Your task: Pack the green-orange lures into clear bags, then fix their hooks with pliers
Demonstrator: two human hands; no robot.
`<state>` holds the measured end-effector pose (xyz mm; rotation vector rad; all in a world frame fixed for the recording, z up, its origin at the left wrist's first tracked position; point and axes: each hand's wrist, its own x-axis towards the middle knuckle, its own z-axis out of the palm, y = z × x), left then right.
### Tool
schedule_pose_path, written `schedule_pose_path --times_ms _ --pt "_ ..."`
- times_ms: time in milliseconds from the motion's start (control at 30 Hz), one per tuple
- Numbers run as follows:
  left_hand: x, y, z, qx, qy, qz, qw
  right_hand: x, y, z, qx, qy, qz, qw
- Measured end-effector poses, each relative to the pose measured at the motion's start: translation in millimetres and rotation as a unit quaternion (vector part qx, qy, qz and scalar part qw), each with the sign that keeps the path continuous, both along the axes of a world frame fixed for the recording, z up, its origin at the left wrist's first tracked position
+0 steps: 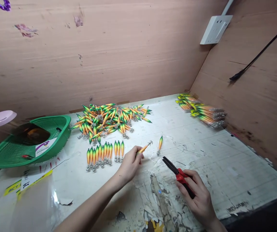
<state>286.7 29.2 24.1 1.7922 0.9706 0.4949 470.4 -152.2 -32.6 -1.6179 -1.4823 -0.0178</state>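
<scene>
We count 2 hands, L hand (130, 165) & R hand (199, 197). We've 1 pr of pliers (182, 178), 1 held lure (143, 149), 1 loose lure (160, 144), a grp of 3 lures (118, 149) & a grp of approx. 9 lures (97, 155). Lure pile (111, 116): dozens, too jumbled for us to get an exact no. Bagged lures (209, 114): overlapping, qty unclear to us. Also 1 green basket (67, 125), 1 socket plate (216, 30), 1 pink disc (0, 119), 1 blk cord (237, 75).

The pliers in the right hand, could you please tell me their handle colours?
The pliers' handles are red and black, clearest in the head view.
</scene>
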Motion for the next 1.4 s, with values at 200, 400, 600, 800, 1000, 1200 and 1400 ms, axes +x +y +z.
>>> schedule_pose_path --times_ms 200,400,600,800,1000,1200,1400 --pt "-19 -44 21.7 -0.284 -0.173 -0.039 0.942 -13 -8 33.1 -0.046 0.063 0.045 0.996" --pt "-26 -59 25.3 -0.444 -0.280 -0.031 0.851 -23 -15 54.6 -0.079 0.079 0.093 0.989" --pt "-28 -63 29.3 -0.517 -0.309 -0.050 0.797 -29 -14 59.9 -0.068 0.080 0.093 0.990" --pt "-32 -67 29.0 -0.475 -0.301 -0.058 0.825 -30 -14 67.9 -0.097 0.087 0.105 0.986" --pt "-39 -73 32.4 -0.330 -0.214 -0.038 0.918 -30 -18 75.7 -0.123 0.098 0.131 0.979" --pt "-43 -81 31.4 -0.232 -0.163 -0.018 0.959 -32 -21 82.5 -0.118 0.094 0.110 0.982" --pt "-43 -81 32.1 -0.182 -0.144 -0.015 0.972 -28 -21 87.1 -0.131 0.062 0.134 0.980"
